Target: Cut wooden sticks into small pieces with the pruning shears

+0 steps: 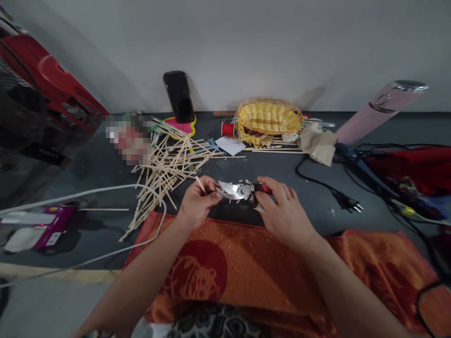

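Note:
My right hand is closed around the red handles of a pair of pruning shears, whose curved metal blades point left and stand apart. My left hand pinches a thin wooden stick close to the blade tips. The stick's upper end pokes out above the fingers, while the rest is hidden by the hand. Several short cut stick pieces lie on the dark table just behind the shears. A loose heap of long wooden sticks spreads out to the left of my left hand.
An orange towel covers my lap at the table's front edge. Behind stand a phone, a red thread spool, a yellow woven basket and a pink flask. A plug lies right; a white cable crosses left.

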A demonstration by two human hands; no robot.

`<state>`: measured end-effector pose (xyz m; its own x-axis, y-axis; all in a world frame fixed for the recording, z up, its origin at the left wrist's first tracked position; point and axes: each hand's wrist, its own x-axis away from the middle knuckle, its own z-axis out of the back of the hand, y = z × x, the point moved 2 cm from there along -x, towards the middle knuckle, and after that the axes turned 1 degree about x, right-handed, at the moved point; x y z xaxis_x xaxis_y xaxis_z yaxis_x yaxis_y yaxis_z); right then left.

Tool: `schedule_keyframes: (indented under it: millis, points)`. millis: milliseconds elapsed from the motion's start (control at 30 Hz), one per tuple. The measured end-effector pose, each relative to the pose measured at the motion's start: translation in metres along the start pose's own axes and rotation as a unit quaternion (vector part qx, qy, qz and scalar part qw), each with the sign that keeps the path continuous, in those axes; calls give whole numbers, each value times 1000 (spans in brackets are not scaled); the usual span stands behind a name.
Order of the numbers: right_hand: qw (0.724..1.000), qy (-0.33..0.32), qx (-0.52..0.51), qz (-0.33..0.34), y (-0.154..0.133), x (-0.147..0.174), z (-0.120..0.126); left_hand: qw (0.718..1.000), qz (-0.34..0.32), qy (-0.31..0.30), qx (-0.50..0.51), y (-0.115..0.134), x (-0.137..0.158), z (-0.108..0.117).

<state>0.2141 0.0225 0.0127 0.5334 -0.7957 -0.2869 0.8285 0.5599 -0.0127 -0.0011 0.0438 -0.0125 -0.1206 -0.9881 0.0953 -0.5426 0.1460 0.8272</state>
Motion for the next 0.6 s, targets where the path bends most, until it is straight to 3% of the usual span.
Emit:
schedule_keyframes:
  millis: [600]
  points:
    - [999,-29,-24,6,1,0,3,1000,5,-3,-17,0,1,-1]
